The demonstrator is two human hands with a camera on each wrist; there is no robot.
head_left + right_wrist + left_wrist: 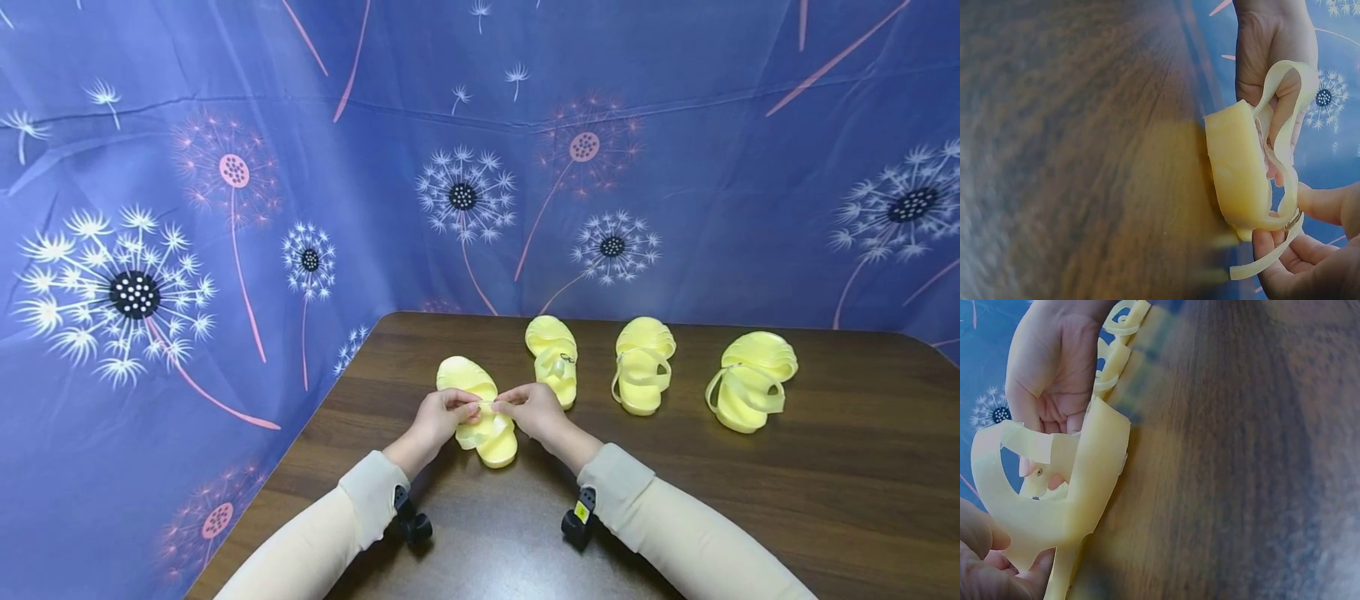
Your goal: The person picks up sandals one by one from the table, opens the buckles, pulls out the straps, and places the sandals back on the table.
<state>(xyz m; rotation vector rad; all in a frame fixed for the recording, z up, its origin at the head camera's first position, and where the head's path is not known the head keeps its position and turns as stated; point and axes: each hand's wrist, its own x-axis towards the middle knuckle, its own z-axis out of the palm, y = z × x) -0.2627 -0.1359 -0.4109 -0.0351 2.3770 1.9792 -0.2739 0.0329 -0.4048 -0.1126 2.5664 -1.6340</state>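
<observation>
A pale yellow sandal [462, 372] lies on the table at the left end of a group of similar ones, its toe pointing away. Both hands meet over its strap [1286, 140]. My left hand [441, 417] pinches the sandal's upper from the left side, thumb and fingertips on its edge in the left wrist view. From the right, my right hand [536, 410] pinches the strap at a small metal buckle [1294, 219]. A loose strap end hangs below the buckle in the right wrist view.
Three more yellow sandals stand to the right on the brown wooden table [847, 483]: one nearby [551, 342], one in the middle [645, 337] and one farther right [757, 354]. A blue dandelion-print cloth [525, 275] hangs behind and left of the table.
</observation>
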